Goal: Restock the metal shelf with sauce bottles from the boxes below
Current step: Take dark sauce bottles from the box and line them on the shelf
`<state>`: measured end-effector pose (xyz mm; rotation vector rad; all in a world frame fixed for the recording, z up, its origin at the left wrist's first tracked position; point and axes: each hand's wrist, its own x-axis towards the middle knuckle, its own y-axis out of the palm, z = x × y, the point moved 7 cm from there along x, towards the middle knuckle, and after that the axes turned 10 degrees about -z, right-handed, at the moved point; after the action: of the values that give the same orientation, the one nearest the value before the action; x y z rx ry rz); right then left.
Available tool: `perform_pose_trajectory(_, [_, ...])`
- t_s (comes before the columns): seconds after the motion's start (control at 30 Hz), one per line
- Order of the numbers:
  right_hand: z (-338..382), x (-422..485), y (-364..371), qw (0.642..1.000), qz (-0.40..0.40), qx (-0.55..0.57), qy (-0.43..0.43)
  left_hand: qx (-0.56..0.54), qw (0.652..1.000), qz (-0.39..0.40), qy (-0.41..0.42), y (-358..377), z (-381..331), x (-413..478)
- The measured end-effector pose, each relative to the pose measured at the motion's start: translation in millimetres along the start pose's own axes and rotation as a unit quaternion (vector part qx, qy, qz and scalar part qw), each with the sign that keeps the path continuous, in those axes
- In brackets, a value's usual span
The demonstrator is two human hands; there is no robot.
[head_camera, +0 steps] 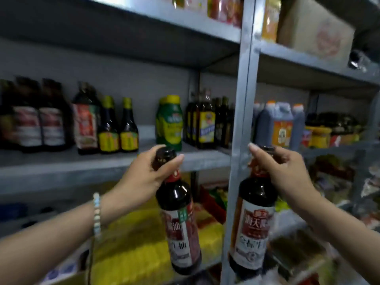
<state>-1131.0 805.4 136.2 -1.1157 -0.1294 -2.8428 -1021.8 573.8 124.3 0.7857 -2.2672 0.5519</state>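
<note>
My left hand [148, 171] grips the neck and cap of a dark sauce bottle [181, 225] with a red and white label; it hangs just below the front edge of the metal shelf [102, 161]. My right hand [287, 171] holds a second dark sauce bottle [255, 221] by its neck, in front of the grey shelf upright [242, 99]. Both bottles hang roughly upright, tilted slightly. On the shelf stand matching dark bottles [39, 120] at the far left, with bare shelf between the small yellow-label bottles [118, 128] and a green bottle [169, 122].
Dark oil bottles [205, 122] stand right of the green one. The right bay holds orange-capped jugs [281, 126] and jars. Yellow packages [144, 243] lie on the lower level. A cardboard box [314, 27] sits on the upper shelf.
</note>
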Motion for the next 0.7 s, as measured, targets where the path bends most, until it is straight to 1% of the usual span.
perform_pose_trajectory(0.07, [40.5, 25.4, 11.0, 0.999, -0.005, 0.030, -0.026, -0.002, 1.000, -0.020, 0.016, -23.8, -39.0, 26.8])
perform_pose_trajectory(0.17, [85.3, 57.3, 35.6, 0.996, -0.004, 0.080, -0.047, 0.021, 0.996, -0.064, 0.064, -59.7, -88.1, 57.4])
perform_pose_trajectory(0.27, [109.0, 79.6, 70.3, 0.991, 0.015, 0.122, -0.042, 0.035, 0.989, -0.126, 0.061, -103.0, -108.3, 76.6])
perform_pose_trajectory(0.47, [131.5, 95.6, 165.6, 0.982, 0.047, 0.179, -0.031, 0.050, 0.977, -0.205, 0.030, -182.2, -102.7, 106.0])
perform_pose_trajectory(0.7, [133.1, 92.2, 282.9, 0.978, 0.067, 0.198, -0.021, 0.059, 0.963, -0.264, 0.018, -267.0, -62.3, 144.1])
